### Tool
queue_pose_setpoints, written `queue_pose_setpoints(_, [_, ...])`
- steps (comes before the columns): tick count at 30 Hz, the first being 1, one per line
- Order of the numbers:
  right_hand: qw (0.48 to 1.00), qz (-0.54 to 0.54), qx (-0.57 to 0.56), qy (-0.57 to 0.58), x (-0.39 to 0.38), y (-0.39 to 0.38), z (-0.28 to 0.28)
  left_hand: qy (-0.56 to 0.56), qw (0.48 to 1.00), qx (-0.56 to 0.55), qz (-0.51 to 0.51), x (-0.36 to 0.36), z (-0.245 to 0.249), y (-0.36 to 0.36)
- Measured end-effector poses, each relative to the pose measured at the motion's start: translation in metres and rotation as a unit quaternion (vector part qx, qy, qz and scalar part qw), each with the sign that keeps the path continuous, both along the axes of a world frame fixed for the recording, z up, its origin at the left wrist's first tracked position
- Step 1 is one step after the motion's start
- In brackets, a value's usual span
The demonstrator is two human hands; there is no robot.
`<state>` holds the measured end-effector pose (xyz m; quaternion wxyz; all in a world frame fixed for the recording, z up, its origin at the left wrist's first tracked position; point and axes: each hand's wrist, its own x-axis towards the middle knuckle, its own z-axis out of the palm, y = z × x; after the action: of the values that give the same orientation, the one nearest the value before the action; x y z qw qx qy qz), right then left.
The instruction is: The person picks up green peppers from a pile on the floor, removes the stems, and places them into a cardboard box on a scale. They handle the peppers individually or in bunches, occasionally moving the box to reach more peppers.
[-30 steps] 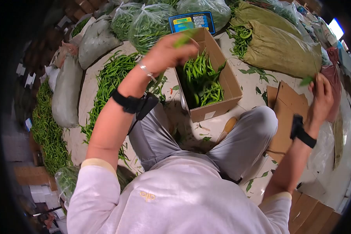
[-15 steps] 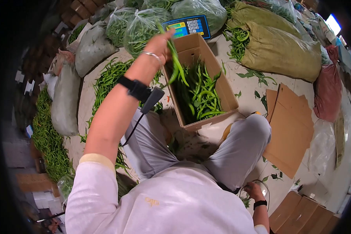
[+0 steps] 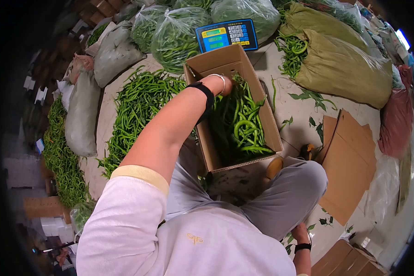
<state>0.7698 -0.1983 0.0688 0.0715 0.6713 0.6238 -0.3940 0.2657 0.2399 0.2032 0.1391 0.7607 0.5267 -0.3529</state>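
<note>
Green peppers [image 3: 142, 99] lie left of the cardboard box [image 3: 216, 64] and inside it, where your left hand [image 3: 227, 85], grip hidden, is likely placing some; next calls for a gentle touch. Your right hand [image 3: 301, 233], near your knee [image 3: 303, 179], has an unreadable grip.

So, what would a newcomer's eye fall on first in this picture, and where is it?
Probably the open cardboard box of green peppers, in front of the person's knees, with the left hand inside it. Next might be the bright blue keypad display just beyond the box, then the broad pepper pile on the floor to the left.
</note>
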Motion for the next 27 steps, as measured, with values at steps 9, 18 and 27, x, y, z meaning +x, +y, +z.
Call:
queue_pose_setpoints(9, [0.992, 0.008, 0.070, 0.101, -0.003, -0.007, -0.016, -0.043, 0.996, 0.053, 0.052, 0.012, -0.028, 0.034])
queue_pose_setpoints(18, [0.996, -0.024, 0.043, 0.068, 0.001, 0.008, -0.010, -0.467, 0.828, 0.019, 0.312, -0.016, 0.017, 0.010])
queue_pose_setpoints(27, [0.986, -0.100, 0.086, 0.100, -0.005, 0.055, 0.045, -0.732, 0.552, 0.040, 0.397, -0.035, 0.190, -0.095])
